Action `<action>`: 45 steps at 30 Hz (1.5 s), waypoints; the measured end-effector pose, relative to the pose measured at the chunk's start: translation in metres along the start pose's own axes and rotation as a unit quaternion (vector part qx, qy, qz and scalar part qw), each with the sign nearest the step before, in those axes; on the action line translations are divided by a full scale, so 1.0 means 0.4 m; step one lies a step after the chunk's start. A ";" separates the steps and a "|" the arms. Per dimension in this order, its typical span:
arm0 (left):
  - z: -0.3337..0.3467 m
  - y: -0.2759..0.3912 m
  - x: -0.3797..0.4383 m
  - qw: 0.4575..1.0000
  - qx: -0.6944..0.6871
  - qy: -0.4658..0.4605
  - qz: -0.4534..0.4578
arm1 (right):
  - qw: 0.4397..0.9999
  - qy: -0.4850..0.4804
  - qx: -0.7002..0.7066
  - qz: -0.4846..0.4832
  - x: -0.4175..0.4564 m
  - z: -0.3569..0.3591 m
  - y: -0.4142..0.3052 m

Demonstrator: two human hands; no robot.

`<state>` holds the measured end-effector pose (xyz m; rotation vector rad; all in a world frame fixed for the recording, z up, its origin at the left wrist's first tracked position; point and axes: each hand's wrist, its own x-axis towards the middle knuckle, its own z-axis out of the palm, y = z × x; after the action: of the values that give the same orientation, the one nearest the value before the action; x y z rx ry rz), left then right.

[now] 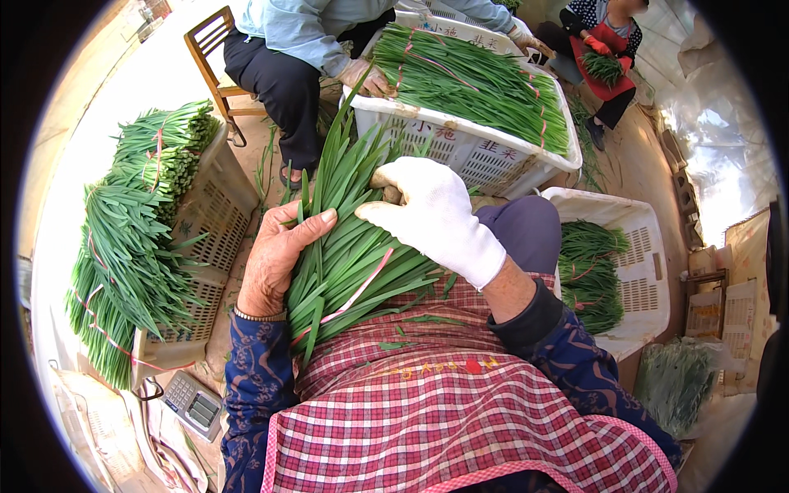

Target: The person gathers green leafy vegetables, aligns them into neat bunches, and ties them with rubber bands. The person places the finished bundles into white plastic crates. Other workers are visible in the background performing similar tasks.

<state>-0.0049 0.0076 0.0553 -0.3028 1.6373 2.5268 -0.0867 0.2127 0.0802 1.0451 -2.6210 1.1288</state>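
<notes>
A bunch of garlic chives [345,246] lies across my lap, its flat green leaves fanning up and to the left. My left hand [280,252], bare, grips the bunch from its left side, thumb over the leaves. A pink tie [360,286] crosses the lower leaves. Over the bunch's right side is my right hand [425,209] in a white knit glove. Its fingers are curled and the thumb touches the leaves; whether a leaf is pinched between them is hidden. Beneath lies a red checked apron [419,419] with leaf scraps on it.
White crates hold tied chives: one ahead [493,175], one at left [209,215], one at right [641,271]. A co-worker's gloved hand [367,77] touches the front crate. Another person [607,55] holds chives. A scale [192,403] sits lower left, a wooden chair [216,68] upper left.
</notes>
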 end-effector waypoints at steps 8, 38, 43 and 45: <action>-0.004 -0.016 0.013 0.999 0.031 -0.018 0.008 | 0.997 -0.016 -0.057 -0.042 0.011 0.014 0.005; 0.029 -0.035 0.019 0.998 0.055 0.006 0.025 | 0.987 0.106 0.095 -0.081 0.014 -0.014 0.040; 0.025 -0.033 0.014 0.998 0.057 0.018 0.021 | 0.981 0.106 0.087 -0.139 0.007 0.029 0.036; 0.022 -0.035 0.015 0.999 0.029 0.018 0.025 | 0.936 0.088 0.339 0.026 -0.003 0.036 0.023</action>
<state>-0.0089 0.0212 0.0450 -0.3073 1.7494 2.5174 -0.0891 0.2082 0.0637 0.8920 -2.1568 2.1096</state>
